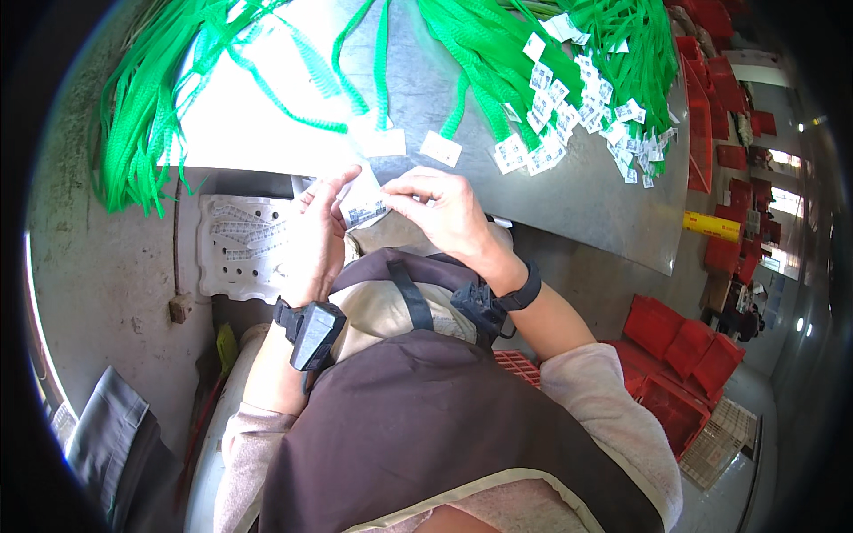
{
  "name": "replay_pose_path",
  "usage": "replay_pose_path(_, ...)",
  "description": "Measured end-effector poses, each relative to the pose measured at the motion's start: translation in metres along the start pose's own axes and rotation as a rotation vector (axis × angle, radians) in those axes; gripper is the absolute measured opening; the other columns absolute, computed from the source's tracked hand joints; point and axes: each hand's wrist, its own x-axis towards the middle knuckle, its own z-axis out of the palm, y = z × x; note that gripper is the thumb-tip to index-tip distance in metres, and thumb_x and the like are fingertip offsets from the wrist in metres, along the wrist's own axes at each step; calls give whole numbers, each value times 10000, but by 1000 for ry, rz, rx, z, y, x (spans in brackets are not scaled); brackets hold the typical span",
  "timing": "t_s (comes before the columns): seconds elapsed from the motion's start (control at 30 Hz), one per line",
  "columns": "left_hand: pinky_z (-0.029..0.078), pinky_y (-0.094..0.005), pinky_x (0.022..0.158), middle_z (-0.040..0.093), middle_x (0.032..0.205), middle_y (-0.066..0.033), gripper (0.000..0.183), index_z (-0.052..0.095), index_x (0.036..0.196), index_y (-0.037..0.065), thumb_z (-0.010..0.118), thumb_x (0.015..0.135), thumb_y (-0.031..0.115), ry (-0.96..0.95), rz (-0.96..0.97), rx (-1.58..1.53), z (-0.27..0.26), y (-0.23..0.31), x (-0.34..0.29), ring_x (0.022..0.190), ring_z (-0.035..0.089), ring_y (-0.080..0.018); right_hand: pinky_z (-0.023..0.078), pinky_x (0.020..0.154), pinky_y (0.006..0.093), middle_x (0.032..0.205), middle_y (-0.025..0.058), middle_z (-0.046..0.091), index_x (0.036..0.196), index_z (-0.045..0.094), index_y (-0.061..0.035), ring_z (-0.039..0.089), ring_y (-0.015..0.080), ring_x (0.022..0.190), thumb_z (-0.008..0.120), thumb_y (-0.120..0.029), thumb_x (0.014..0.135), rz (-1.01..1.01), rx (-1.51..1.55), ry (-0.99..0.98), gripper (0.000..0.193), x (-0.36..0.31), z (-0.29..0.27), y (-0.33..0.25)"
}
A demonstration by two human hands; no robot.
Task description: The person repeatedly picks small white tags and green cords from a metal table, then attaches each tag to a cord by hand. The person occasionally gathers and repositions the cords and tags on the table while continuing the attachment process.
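While a small white printed label [364, 206] is pinched between the fingertips of the left hand [318, 233] and the right hand [442, 211], just below the worktop [577, 200] edge, creasing or dropping is risked if either pinch is slackened.

Both hands pinch one white label [365, 206] — left hand [318, 233] fingers on its left edge, right hand [442, 213] fingertips on its right. Green net sleeves [498, 53] with tags [569, 115] lie beyond the fingertips — on a grey table [586, 200].
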Motion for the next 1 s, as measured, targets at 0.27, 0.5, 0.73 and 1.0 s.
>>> replay_pose_path(0.27,503,-333,813,576,1152,-146,380,506,1165,-60,519,919,230,248,-65,-64,-15,-16,12,942,612,-201,439,729,291,800,38,555,767,616,-24,547,166,842,681,-72,737,2,-62,4,86,13,5,-1)
replay_pose_path(0.5,503,-309,823,592,1112,-140,343,499,1176,-45,554,887,131,260,-65,32,-16,-9,7,956,611,-200,405,747,365,902,132,607,735,636,-34,547,243,826,715,-164,672,-64,-552,203,165,78,-1,83)
replay_pose_path(0.73,483,-267,833,642,1013,-90,209,616,1036,-22,572,834,8,81,134,202,-17,-9,-1,922,612,-141,457,621,402,721,125,630,896,607,-69,601,300,693,601,-104,739,34,-403,202,161,75,-41,56)
replay_pose_path(1.0,429,-306,913,602,1087,-118,243,612,1060,-51,514,880,80,-20,463,949,4,1,-2,1063,540,-190,463,681,375,817,115,599,974,598,-27,576,281,744,623,-161,751,-129,-176,25,261,30,-52,2)
